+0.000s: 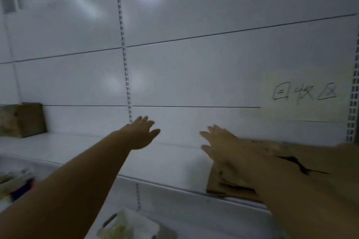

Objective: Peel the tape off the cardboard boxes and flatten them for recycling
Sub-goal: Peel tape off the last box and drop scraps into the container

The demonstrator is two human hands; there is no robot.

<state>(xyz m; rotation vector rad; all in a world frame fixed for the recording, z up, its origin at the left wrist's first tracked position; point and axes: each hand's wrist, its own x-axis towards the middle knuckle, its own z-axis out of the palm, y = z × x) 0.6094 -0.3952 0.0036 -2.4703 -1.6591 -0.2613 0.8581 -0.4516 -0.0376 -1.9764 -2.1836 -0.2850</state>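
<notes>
Flattened brown cardboard lies on the right part of a white shelf, its corner overhanging the front lip. My right hand stretches over the shelf just left of that cardboard, fingers spread, holding nothing. My left hand reaches out above the shelf's middle, palm down and fingers apart, also holding nothing. An upright cardboard box stands at the shelf's far left. The picture is blurred.
A paper sign with handwritten characters is stuck to the white back panel at the right. Slotted metal uprights run down the wall. Below the shelf, a plastic bag and blurred coloured items sit on lower levels.
</notes>
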